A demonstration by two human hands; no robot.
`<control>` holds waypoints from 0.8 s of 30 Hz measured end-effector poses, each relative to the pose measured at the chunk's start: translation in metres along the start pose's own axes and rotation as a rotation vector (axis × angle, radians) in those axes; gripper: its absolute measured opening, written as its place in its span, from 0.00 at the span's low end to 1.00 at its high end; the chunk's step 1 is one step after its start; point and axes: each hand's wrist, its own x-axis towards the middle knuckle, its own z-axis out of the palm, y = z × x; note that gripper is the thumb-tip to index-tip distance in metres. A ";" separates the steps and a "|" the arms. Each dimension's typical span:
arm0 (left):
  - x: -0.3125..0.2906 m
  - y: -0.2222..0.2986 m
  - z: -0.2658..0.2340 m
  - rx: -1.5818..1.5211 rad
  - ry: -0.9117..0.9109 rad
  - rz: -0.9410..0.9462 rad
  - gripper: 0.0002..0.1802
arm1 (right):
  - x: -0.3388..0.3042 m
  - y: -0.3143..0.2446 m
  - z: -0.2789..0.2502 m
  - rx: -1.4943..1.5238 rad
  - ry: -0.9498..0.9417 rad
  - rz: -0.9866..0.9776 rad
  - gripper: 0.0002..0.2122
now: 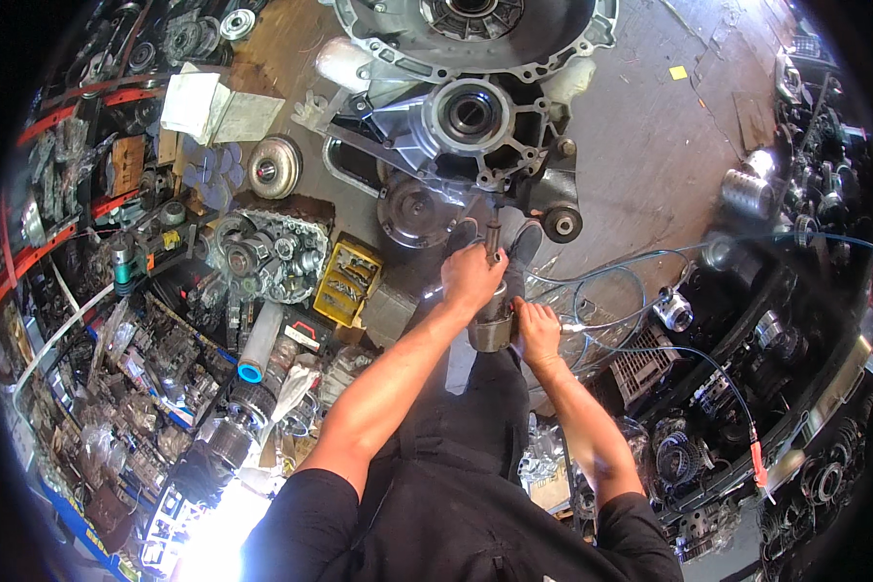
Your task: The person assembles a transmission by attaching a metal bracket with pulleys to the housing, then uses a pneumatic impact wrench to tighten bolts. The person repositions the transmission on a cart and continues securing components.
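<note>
In front of my legs I hold a dark metallic air impact wrench (491,333), its nose pointing away from me. My left hand (469,279) is closed around its front end, where a slim socket or extension (493,238) sticks up past the fingers. My right hand (536,330) is wrapped round the handle at the tool's right side. An air hose fitting (572,328) comes out beside that hand. Beyond the tool stands a large aluminium gearbox housing (412,126) with a round bearing bore (470,112).
A bell-shaped housing (572,39) lies at the far edge. To the left are a torque converter (274,167), an opened gear case (272,257) and a yellow parts tray (347,281). A blue air hose (640,291) loops across the floor at right. Crowded shelves of parts line both sides.
</note>
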 end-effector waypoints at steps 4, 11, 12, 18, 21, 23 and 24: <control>0.001 0.002 0.003 0.018 0.007 -0.030 0.20 | 0.002 0.004 -0.003 0.046 0.020 -0.015 0.14; 0.008 0.009 0.004 -0.025 0.038 -0.133 0.18 | 0.005 0.006 -0.008 0.030 0.023 -0.016 0.17; 0.010 0.010 0.005 -0.027 0.024 -0.182 0.18 | 0.006 0.005 -0.009 0.027 0.009 -0.010 0.17; 0.012 0.011 0.004 -0.049 0.064 -0.150 0.17 | 0.013 -0.001 -0.011 0.069 0.059 0.010 0.15; 0.012 0.010 0.005 -0.059 0.070 -0.150 0.17 | 0.015 -0.002 -0.015 0.087 0.067 -0.005 0.15; 0.012 0.010 0.005 -0.101 0.066 -0.169 0.17 | 0.016 -0.001 -0.018 0.094 0.072 -0.010 0.15; 0.012 0.010 0.005 -0.121 0.064 -0.179 0.18 | 0.016 0.000 -0.019 0.107 0.046 0.002 0.16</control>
